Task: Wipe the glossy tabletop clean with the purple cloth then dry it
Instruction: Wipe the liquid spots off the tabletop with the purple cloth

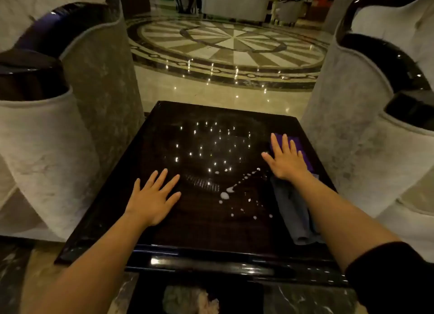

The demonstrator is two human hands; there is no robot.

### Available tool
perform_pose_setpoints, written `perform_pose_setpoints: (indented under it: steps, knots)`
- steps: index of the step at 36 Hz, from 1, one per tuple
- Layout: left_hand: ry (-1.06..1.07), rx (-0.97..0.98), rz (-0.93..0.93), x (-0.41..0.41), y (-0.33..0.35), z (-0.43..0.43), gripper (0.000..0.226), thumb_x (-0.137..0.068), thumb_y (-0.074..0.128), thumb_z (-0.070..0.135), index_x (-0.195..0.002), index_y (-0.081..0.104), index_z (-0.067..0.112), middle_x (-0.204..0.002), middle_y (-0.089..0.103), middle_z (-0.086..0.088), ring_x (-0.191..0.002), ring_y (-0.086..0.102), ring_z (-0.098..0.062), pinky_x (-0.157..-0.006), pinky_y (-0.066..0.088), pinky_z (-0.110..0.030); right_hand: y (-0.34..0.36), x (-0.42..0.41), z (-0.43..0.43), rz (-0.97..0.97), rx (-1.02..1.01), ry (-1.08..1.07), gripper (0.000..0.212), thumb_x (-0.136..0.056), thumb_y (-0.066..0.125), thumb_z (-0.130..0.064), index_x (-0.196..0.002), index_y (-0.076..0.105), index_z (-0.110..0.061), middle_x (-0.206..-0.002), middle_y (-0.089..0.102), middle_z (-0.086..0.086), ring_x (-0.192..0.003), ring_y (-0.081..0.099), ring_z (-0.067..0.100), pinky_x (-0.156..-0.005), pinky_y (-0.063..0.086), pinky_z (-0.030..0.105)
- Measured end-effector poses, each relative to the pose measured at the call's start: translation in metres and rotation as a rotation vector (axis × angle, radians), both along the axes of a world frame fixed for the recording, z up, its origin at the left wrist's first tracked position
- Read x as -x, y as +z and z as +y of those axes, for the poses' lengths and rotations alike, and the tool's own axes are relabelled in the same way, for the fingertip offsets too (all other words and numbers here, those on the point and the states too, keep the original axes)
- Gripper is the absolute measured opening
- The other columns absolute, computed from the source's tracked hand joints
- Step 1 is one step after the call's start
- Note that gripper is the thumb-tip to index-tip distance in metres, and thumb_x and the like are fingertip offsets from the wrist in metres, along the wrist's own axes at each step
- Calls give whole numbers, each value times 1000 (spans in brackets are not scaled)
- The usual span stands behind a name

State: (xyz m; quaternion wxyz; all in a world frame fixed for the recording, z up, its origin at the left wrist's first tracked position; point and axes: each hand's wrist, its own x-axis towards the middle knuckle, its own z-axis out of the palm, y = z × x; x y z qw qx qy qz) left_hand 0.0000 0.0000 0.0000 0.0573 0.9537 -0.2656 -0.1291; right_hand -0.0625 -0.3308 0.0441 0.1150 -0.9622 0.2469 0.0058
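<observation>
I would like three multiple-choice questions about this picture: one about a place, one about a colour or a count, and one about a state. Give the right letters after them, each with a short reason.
1. Where is the purple cloth?
A. Under the right hand, near the table's right edge
B. Under the left hand
C. On the floor

2. How many cloths lie on the tabletop?
A. One
B. Two
C. Four

3. What is the state of the tabletop?
A. Wiped clean
B. Marked with white droplets
C. Covered by a tablecloth

Answers:
1 A: the right hand lies flat with its fingers over the purple cloth, while the left hand rests on bare surface.
2 B: the purple cloth and a grey cloth lie along the right side.
3 B: a trail of white droplets sits between the hands.
</observation>
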Motion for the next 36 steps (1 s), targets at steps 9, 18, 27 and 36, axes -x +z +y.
perform_pose_setpoints:
  steps: [9,18,27,36]
  knots:
    - [3,-2,-45,-4,-5,1,56,-91,17,53,-139,-8,39,-155,-10,5,-142,-13,-15,-114,-6,-49,-12,-10,-25,82,-72,-64,62,-92,22,-52,-141,-7,-27,-154,-7,13,-140,-5,35,-113,5,52]
    - [6,22,-45,-6,-5,3,53,-91,18,54,-128,-18,42,-155,-10,7,-141,-14,-13,-115,-6,-48,-14,-21,-36,106,-189,-146,64,-92,24,-51,-142,-5,-22,-154,-7,16,-140,-4,36,-113,3,51]
    - [7,37,-50,-6,-5,3,54,-91,21,53,-129,-16,42,-155,-9,7,-141,-13,-12,-115,-6,-48,-16,-27,-37,118,-132,-154,54,-96,24,-38,-142,2,-20,-154,-5,16,-141,-6,34,-114,2,48]
    - [19,50,-57,-4,-5,2,54,-91,22,52,-129,-15,42,-155,-7,6,-141,-12,-12,-115,-5,-48,-16,-34,-33,123,-103,-102,52,-96,29,-18,-142,5,-21,-155,0,12,-141,-1,34,-114,4,49]
